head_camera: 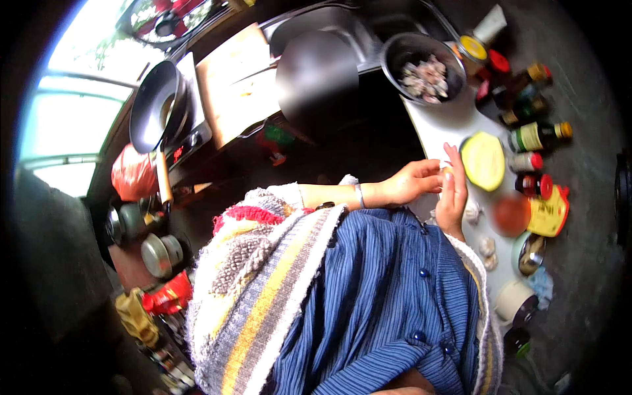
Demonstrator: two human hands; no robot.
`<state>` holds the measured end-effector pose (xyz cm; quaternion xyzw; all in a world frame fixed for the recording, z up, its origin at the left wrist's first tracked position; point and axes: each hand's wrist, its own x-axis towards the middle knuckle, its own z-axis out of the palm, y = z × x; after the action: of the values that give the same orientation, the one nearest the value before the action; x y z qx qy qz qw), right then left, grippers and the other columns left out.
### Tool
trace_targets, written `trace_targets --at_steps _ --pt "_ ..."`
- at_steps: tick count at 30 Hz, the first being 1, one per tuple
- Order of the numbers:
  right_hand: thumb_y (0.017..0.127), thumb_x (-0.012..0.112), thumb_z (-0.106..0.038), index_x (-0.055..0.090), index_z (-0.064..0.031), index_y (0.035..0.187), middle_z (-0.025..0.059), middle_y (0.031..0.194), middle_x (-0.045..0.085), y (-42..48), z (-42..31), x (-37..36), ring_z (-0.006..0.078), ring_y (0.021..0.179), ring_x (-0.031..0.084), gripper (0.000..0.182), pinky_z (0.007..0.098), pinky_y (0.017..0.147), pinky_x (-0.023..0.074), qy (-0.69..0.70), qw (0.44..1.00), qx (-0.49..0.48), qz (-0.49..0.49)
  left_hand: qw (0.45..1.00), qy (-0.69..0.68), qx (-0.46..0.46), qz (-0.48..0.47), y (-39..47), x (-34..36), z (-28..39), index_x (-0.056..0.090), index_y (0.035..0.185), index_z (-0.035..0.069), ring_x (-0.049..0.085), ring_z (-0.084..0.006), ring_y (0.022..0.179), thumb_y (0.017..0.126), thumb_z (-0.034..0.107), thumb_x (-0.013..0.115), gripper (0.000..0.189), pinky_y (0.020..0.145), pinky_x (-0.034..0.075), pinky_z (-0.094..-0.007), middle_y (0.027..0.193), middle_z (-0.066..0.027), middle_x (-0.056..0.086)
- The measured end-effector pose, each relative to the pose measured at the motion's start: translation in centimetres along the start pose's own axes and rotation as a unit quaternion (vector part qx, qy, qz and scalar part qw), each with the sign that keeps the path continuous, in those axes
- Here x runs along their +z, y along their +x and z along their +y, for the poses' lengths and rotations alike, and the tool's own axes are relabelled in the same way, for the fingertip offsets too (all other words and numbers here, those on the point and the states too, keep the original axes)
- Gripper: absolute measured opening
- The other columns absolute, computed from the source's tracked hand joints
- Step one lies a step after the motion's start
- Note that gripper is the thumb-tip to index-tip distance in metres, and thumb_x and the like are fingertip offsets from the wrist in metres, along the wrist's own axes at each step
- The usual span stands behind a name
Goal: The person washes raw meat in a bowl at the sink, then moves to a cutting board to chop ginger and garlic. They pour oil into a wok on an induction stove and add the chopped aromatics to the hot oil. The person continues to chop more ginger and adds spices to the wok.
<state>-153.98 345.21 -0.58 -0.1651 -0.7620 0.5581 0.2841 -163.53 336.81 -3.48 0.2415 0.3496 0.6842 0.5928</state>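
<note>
My left hand point(414, 182) reaches in from the left with a small pale piece point(445, 167), possibly a garlic clove, at its fingertips. Facing it is my right hand point(453, 197), its fingers stretched upward and the thumb tip against or close to the piece. How firmly the right hand grips cannot be made out. Both hands are above the near edge of the white counter point(437, 123). A garlic bulb point(472, 213) rests just right of my right hand, and more garlic point(488, 249) lies lower down. Beyond the fingertips is an oval pale-yellow slab point(485, 160) with a yellow-green rim.
A dark metal bowl point(388, 61) containing chopped meat stands at the counter's far end. Several bottles point(538, 137) and jars line the right edge, beside a yellow packet point(548, 212). At left, a wok point(145, 121) sits tilted-looking on an induction cooktop point(197, 123), near a wooden board point(217, 108).
</note>
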Motion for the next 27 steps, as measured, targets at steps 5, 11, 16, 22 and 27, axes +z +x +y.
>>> trace_targets --at_steps 5,11,16,22,27 --pt "0.095 0.039 -0.012 0.042 0.0017 0.133 0.0183 0.134 0.046 2.1 0.6 9.6 0.0284 0.124 0.044 0.040 0.0347 0.104 0.0329 -0.009 0.984 0.037 -0.173 0.970 -0.090 0.073 0.214 -8.6 -6.5 3.7 0.050 0.114 0.007 0.057 -0.0153 0.102 0.092 0.009 0.054 0.022 0.087 0.050 -0.0309 0.108 -0.0057 0.058" --pt "0.088 0.054 -0.013 0.050 0.0026 0.124 0.0183 0.126 0.050 4.9 -2.2 20.9 0.0304 0.120 0.047 0.039 0.0354 0.102 0.0357 -0.006 0.964 0.004 -0.264 0.914 -0.054 0.133 0.379 -20.0 -12.1 10.3 0.051 0.108 0.007 0.060 -0.0109 0.082 0.088 0.011 0.061 0.022 0.071 0.051 -0.0211 0.101 -0.0046 0.061" --pt "0.081 0.058 -0.008 0.057 0.0029 0.109 0.0169 0.114 0.056 10.0 -2.1 30.1 0.0308 0.111 0.053 0.031 0.0362 0.097 0.0395 -0.067 0.963 -0.057 -0.253 0.829 0.204 0.168 0.493 -29.2 -19.0 13.8 0.054 0.102 0.005 0.058 -0.0096 0.081 0.086 0.012 0.063 0.020 0.072 0.048 -0.0235 0.094 -0.0031 0.062" --pt "0.078 0.061 -0.011 0.058 -0.0016 0.108 0.0156 0.117 0.055 17.0 1.2 38.3 0.0308 0.114 0.049 0.032 0.0370 0.099 0.0381 -0.151 0.955 -0.115 -0.228 0.595 0.433 0.066 0.673 -34.4 -30.2 17.5 0.059 0.095 0.003 0.062 -0.0267 0.085 0.082 0.018 0.064 0.020 0.076 0.048 -0.0359 0.089 -0.0131 0.064" --pt "0.077 0.062 -0.018 0.053 -0.0096 0.121 0.0093 0.124 0.052 21.6 4.7 41.4 0.0300 0.117 0.047 0.046 0.0441 0.098 0.0377 -0.367 0.881 -0.093 -0.285 0.497 0.567 0.012 0.657 -33.5 -34.5 16.2 0.059 0.108 0.002 0.052 -0.0302 0.108 0.083 0.016 0.058 0.028 0.093 0.040 -0.0385 0.106 -0.0155 0.059"
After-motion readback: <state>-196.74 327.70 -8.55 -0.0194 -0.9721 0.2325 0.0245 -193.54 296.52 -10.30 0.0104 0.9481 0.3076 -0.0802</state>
